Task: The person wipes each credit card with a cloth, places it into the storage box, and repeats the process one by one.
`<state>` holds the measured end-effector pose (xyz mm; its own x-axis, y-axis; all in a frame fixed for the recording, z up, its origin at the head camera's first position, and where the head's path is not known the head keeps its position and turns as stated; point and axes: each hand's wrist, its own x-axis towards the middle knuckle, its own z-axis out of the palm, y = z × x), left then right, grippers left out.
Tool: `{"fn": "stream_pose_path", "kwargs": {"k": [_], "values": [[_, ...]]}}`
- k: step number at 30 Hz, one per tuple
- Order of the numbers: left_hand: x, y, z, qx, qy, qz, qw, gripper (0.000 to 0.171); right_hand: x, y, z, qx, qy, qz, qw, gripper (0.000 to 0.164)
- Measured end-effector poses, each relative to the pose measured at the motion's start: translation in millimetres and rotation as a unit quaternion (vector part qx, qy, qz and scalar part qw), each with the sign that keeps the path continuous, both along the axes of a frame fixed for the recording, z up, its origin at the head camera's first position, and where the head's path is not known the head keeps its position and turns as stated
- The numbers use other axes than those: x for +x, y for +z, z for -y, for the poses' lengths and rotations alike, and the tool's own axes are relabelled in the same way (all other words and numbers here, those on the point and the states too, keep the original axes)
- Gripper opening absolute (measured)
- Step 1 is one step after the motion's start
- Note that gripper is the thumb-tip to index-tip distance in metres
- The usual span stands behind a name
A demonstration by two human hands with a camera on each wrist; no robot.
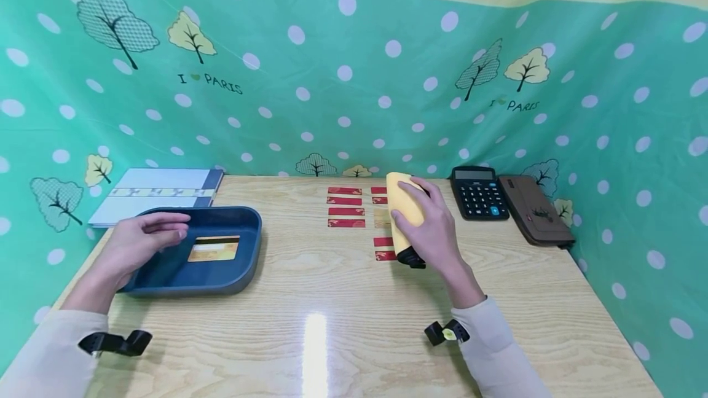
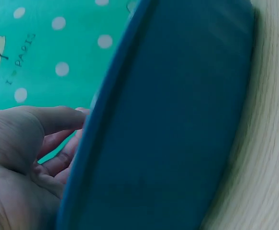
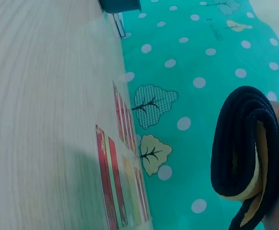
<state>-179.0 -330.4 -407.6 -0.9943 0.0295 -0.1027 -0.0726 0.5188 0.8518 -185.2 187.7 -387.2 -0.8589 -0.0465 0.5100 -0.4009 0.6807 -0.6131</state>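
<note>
Your right hand (image 1: 432, 226) grips the yellow cloth (image 1: 405, 207) above the red strips (image 1: 383, 242), presumably folded to fill your palm. Your left hand (image 1: 145, 239), loosely curved, apparently unladen, by the blue tray (image 1: 254, 244).

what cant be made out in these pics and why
Head: some right-column red cards, partly hidden by the yellow cloth and right hand.
Head: small print on the orange card, too small.
Right wrist: most of the right hand, cut off by the right edge.
</note>
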Motion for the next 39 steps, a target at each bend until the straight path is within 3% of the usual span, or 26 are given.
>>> {"fn": "stream_pose_path", "kwargs": {"k": [7,12,20,24,28,33,39], "values": [[6.7,20.0,-50.9,0.000,-0.040,-0.054,0.9977,0.045,-3.9,1.7,-15.4,-0.019,-0.014,0.000,1.000,0.054],[7.1,32.4,-103.0,0.058,-0.081,-0.072,0.9924,0.039,-6.1,3.8,-28.9,-0.034,-0.030,-0.003,0.999,0.054],[1.2,39.5,-185.6,0.098,-0.135,-0.046,0.9849,0.030,-10.6,6.6,-47.7,-0.054,-0.058,-0.010,0.997,0.055],[-7.1,31.8,-224.4,0.119,-0.173,-0.025,0.9774,0.032,-12.4,5.9,-52.3,-0.052,-0.062,-0.007,0.997,0.055],[-14.1,14.4,-258.2,0.130,-0.196,-0.014,0.9718,0.035,-13.3,5.5,-55.3,-0.056,-0.069,-0.006,0.996,0.055],[-21.4,-10.4,-289.3,0.098,-0.206,-0.005,0.9737,0.036,-13.9,5.6,-58.2,-0.063,-0.075,-0.004,0.995,0.055],[-28.4,-33.4,-311.7,0.045,-0.209,-0.007,0.9768,0.043,-14.1,6.9,-60.2,-0.070,-0.078,-0.003,0.994,0.054]]}}
